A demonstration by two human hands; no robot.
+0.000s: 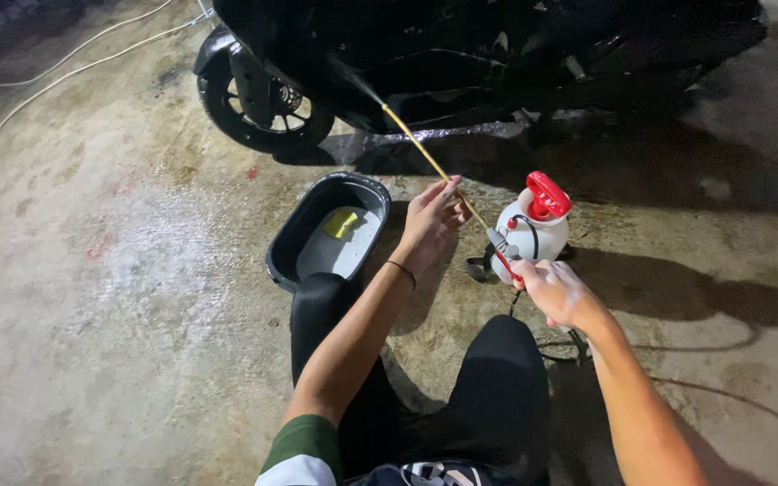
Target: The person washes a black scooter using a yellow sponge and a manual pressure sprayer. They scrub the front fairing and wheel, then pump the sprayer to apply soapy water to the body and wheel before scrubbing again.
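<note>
While you are crouching on the wet concrete floor, your right hand is curling its fingers around the spray wand grip, and your left hand is pinching the brass tube mid-length, aiming at the black motorcycle. Beside them are standing the white pump sprayer and a black basin.

Beside the one black motorcycle — only one wheel of it shows — I count one dark tub in front of that wheel, with one yellow sponge inside. One white pressure sprayer with a red handle stands below the motorcycle's middle, one brass wand reaching toward it. Two white cables trail left of the wheel — two hands, left hand and right hand.
</note>
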